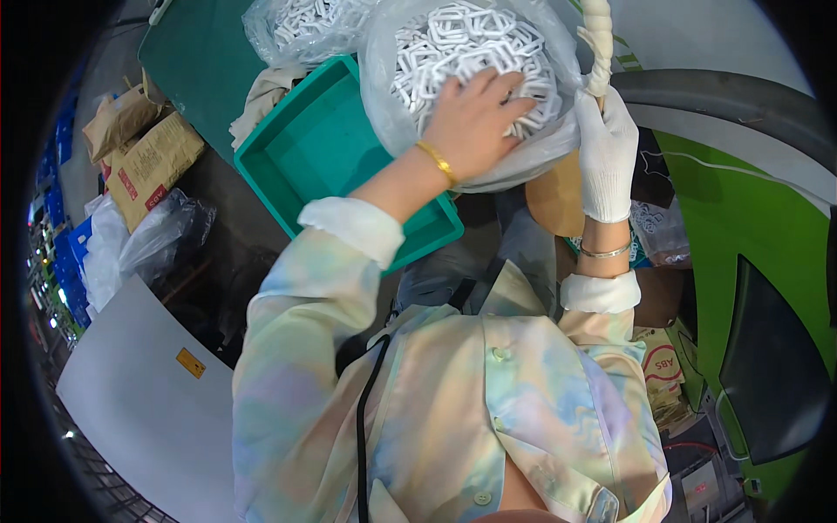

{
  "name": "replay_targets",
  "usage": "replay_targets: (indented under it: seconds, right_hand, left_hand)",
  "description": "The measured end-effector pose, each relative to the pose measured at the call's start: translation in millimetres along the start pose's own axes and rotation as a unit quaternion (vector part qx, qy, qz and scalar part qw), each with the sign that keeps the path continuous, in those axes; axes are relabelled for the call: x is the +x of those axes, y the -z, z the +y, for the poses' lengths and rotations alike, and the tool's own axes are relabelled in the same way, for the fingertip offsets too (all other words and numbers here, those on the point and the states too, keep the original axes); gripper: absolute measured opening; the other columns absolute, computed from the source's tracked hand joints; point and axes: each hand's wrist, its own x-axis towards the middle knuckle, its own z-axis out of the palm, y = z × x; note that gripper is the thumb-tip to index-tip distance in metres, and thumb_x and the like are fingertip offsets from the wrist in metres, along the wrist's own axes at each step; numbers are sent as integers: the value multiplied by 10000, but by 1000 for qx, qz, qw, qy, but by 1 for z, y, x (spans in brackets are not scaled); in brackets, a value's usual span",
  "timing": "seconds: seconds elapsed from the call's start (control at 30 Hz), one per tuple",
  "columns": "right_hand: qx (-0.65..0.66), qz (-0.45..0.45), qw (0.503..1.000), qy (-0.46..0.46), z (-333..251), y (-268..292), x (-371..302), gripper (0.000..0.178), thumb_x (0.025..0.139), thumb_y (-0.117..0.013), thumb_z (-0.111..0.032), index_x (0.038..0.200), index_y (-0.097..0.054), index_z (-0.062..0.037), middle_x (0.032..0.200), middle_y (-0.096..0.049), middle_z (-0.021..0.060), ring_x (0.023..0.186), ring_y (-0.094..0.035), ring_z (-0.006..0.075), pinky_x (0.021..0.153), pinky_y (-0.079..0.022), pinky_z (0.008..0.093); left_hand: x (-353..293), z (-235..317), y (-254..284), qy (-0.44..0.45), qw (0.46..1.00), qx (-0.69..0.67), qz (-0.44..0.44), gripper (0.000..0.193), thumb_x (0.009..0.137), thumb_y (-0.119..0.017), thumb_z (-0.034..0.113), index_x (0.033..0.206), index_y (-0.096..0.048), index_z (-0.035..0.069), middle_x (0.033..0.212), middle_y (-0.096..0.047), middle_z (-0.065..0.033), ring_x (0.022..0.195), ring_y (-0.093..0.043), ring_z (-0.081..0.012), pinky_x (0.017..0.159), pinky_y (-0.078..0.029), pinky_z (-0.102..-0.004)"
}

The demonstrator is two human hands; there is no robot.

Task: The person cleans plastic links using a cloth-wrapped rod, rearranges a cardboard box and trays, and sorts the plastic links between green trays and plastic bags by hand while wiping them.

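My bare left hand [475, 122], with a gold bracelet at the wrist, reaches into a clear plastic bag [378, 78]. Its fingers are spread over a heap of white frame-shaped plastic pieces [462, 30]; the fingertips touch the heap. A white knitted glove covers my right hand [606, 152], which is closed around the lower end of a thin stick wrapped in cream-coloured material [597, 44]. That stick stands roughly upright beside the bag's right side. Just left of the bag is a green plastic tray [296, 131], with nothing visible inside it.
A second bag of white pieces [305, 22] lies at the far left of the green table [192, 61]. Brown paper sacks [157, 166] and clear plastic are at the left. A curved grey bar [724, 91] and a black panel [772, 366] stand at the right.
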Motion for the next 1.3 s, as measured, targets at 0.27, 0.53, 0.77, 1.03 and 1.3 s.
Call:
replay_targets:
  seconds: [0.27,0.53,0.77,1.03,1.3]
  right_hand:
    - [20,14,1000,-13,0,1,-3,241,977,-584,-205,1009,-623,32,740,-492,-24,714,-401,74,645,-373,241]
    - [-16,25,1000,-10,-2,5,-9,237,956,-574,-195,981,-602,39,737,-536,104,694,-472,152,686,-448,295]
    - [-82,53,995,7,5,14,-16,295,959,-594,-235,1091,-626,28,844,-643,139,764,-574,187,755,-483,307]
    - [40,77,995,51,-50,10,-17,283,1016,-548,-215,1136,-610,33,782,-523,-15,702,-439,55,651,-395,220]
    - [19,34,992,117,-53,-1,-8,282,1025,-511,-233,1098,-622,16,734,-513,-44,642,-383,32,590,-337,205]
  left_hand:
    - [-21,-56,8,83,976,194,55,531,887,-658,372,1376,-554,193,1403,-529,-78,1351,-431,-331,1102,-264,-654]
    - [-43,-15,37,-12,999,-1,-39,434,883,-634,192,1311,-594,134,1276,-626,-52,1204,-556,-236,1065,-378,-493]
    - [-56,-4,44,-9,998,-16,-58,319,878,-637,170,1196,-659,166,1207,-653,-11,1138,-589,-209,1051,-382,-496]
    - [-85,22,58,-20,998,-54,-26,277,889,-650,139,1164,-684,133,1153,-668,-31,1230,-553,-260,1114,-316,-553]
    - [-122,29,73,76,975,-180,106,197,871,-661,82,1064,-697,71,1067,-674,-79,1115,-610,-279,970,-452,-415]
